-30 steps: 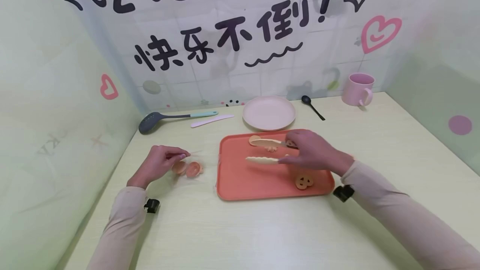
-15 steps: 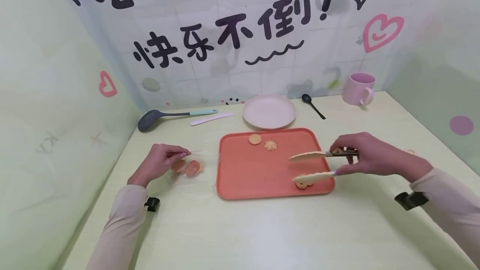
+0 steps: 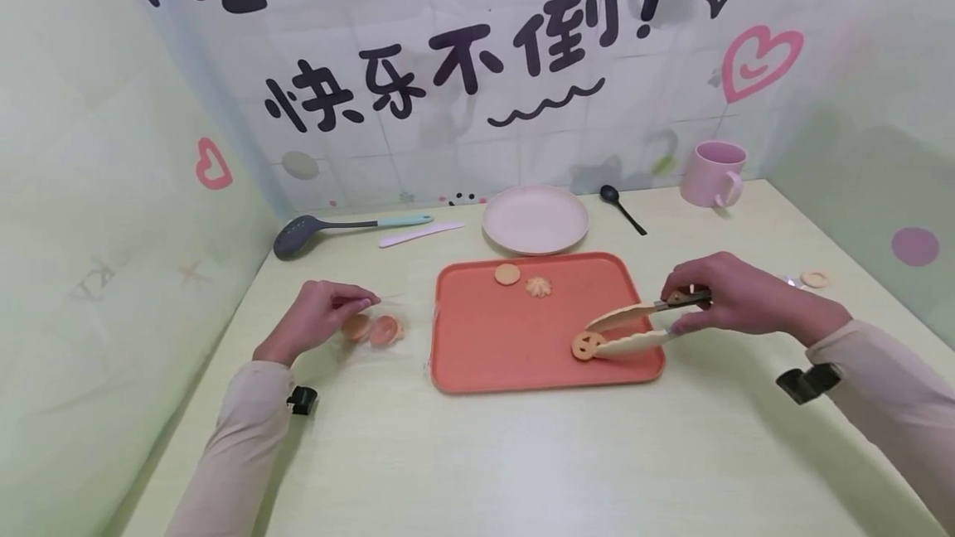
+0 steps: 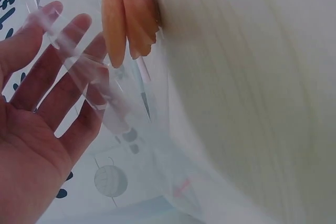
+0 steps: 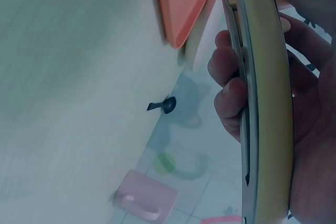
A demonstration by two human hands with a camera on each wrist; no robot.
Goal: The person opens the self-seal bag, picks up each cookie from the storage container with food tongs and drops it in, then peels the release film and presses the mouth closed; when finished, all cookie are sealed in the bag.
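My left hand [image 3: 317, 317] pinches the edge of a clear plastic bag [image 4: 86, 74]. Inside it are two orange-brown biscuits, a smooth one [image 4: 113, 27] and a ridged one [image 4: 138, 19]. With the right hand [image 3: 739, 298] I grip cream-tipped tongs [image 3: 634, 344] by their metal-and-yellow arms. The tongs' tips are spread over the right side of an orange-red tray [image 3: 515, 386], right at a round biscuit with face-like cutouts [image 3: 586, 345]. A plain round biscuit [image 3: 507, 274] and a flower-shaped one [image 3: 538, 286] lie near the tray's back edge.
Behind the tray stands a pale pink plate [image 3: 535, 220]. A slotted ladle [image 3: 298, 235] and a lilac knife [image 3: 421, 234] lie back left. A black spoon [image 3: 622, 208] and a pink mug [image 3: 712, 176] are back right. Beyond my right wrist lies a ring-shaped biscuit [image 3: 815, 279].
My right hand has moved right and toward me with the tongs, from the tray's middle to its right side. The tongs' tips have come down to the face biscuit. My left hand stays put.
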